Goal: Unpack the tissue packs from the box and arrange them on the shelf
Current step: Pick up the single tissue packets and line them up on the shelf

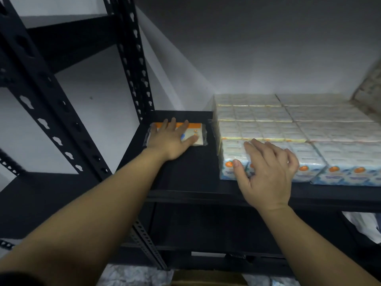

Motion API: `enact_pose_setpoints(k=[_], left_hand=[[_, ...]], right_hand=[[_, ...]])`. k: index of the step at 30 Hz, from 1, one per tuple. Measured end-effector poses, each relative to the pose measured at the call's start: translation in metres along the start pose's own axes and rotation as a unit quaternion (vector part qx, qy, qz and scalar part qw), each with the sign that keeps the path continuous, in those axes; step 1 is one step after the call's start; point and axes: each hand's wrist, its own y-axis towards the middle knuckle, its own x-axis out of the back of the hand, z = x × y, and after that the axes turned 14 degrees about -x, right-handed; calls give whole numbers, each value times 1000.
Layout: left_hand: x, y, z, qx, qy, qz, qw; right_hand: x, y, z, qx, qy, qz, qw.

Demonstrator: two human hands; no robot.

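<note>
Head view, from the left of the frame: I see the black perforated steel shelf upright (134, 65), then the matte black shelf board (185, 168) at centre. My left hand (171, 139) lies flat, fingers spread wide, pressing on a single flat tissue pack with an orange band and clear wrap (199, 133) near the back left corner of that board; it grips nothing. To the right, my right hand (266, 170) rests open on the front left corner of the block of white and blue wrapped tissue packs (288, 124), thumb on its front face. I judge I am in the arranging step. Next, the lone pack needs sliding right, flush against the block, which is just beside it.
</note>
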Motion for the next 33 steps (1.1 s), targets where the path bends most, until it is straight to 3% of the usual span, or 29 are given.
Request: enact_pose_setpoints(k=[13, 20, 24, 33], left_hand=[[14, 70, 36, -29, -16, 9, 999], [20, 59, 20, -19, 18, -40, 999], [11, 35, -2, 5, -45, -10, 999], [11, 27, -7, 2, -56, 15, 998]], right_hand=[[1, 2, 1, -9, -10, 27, 1000], [0, 2, 0, -5, -12, 27, 1000], [0, 2, 1, -7, -9, 24, 1000], [-1, 2, 1, -6, -13, 19, 1000]])
